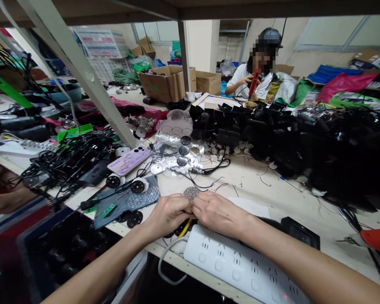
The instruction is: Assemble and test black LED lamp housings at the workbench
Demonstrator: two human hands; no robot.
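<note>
My left hand (172, 210) and my right hand (213, 211) meet near the front edge of the table, fingers curled and pinched together. Whatever they grip is hidden by the knuckles. Directly beyond the fingertips shows a round, silvery, coarse-textured piece (191, 193); whether the fingers touch it I cannot tell. Below the hands, a yellow strip (185, 228) pokes out beside dark round discs. To the left, a grey cloth (112, 208) bears a clear beaded disc (143, 198), a small green circuit board (108, 210) and a white-and-black round part (139, 185).
A white power strip (237, 264) lies under my right forearm. Black housings (291, 139) pile up at right, near a red-handled tool (378, 238). A purple phone (129, 161), tangled black cables (72, 158) and a metal post (88, 76) stand left. A person (251, 78) sits across.
</note>
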